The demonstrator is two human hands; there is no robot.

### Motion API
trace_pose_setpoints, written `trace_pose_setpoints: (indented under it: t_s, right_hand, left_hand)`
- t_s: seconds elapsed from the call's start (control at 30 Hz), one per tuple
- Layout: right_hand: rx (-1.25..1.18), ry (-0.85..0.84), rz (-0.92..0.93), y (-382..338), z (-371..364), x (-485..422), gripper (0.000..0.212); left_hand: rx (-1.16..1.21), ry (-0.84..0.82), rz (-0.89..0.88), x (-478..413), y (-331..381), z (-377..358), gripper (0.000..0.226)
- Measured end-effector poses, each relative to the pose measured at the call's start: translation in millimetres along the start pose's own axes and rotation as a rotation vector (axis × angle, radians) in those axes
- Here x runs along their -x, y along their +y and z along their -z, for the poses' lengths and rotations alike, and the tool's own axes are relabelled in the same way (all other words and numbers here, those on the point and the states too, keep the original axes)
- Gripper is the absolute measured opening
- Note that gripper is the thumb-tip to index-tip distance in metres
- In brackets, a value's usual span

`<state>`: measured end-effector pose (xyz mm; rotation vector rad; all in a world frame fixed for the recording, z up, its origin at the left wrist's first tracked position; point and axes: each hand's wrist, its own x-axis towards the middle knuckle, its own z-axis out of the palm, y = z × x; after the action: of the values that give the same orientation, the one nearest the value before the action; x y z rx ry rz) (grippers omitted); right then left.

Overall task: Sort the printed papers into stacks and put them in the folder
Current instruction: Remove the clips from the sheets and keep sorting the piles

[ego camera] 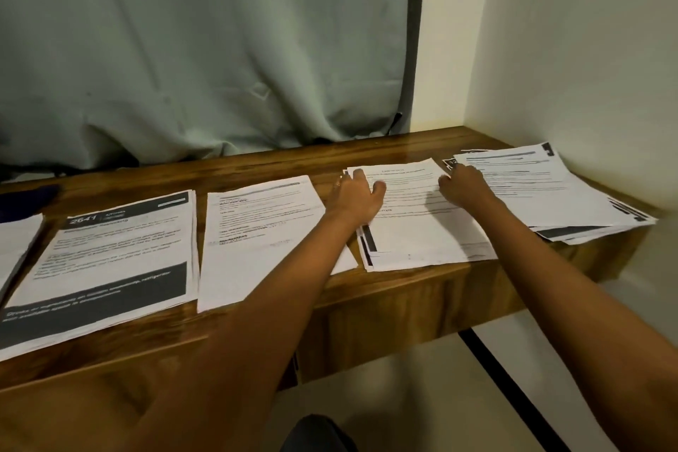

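The printed papers [257,231] lie flat in five side-by-side stacks, the rightmost stack [550,191] fanned.

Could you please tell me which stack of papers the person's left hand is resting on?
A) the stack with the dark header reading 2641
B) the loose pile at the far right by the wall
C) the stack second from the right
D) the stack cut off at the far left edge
C: the left hand lies on the upper left corner of the stack second from the right, with its thumb on the top sheet.
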<state>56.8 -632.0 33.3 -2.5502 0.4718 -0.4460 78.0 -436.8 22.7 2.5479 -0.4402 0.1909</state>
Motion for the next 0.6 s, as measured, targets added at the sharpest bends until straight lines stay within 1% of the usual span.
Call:
trace_pose_setpoints:
  t_s: [0.1,0.17,0.23,0.33,0.43,0.6]
  right_hand:
    - [0.014,-0.05,-0.078,25,0,0,0.036]
    - [0.031,-0.081,-0.09,35,-2,1,0.037]
    - [0.057,-0.113,-0.086,40,-5,1,0.037]
    - [0.088,-0.114,-0.1,42,-9,1,0.038]
    - [0.11,-0.086,-0.114,41,-12,3,0.042]
    - [0.074,-0.043,-0.143,37,-16,2,0.037]
  left_hand:
    - [-0.009,-0.11,0.091,0,9,-16,0.069]
    - [0.029,-0.174,0.161,1,12,-24,0.071]
    - [0.075,-0.204,0.196,3,14,-28,0.072]
    - [0.132,-0.177,0.235,1,12,-30,0.067]
    - [0.248,-0.125,0.272,-2,11,-28,0.061]
    - [0.401,-0.07,0.285,-4,10,-23,0.043]
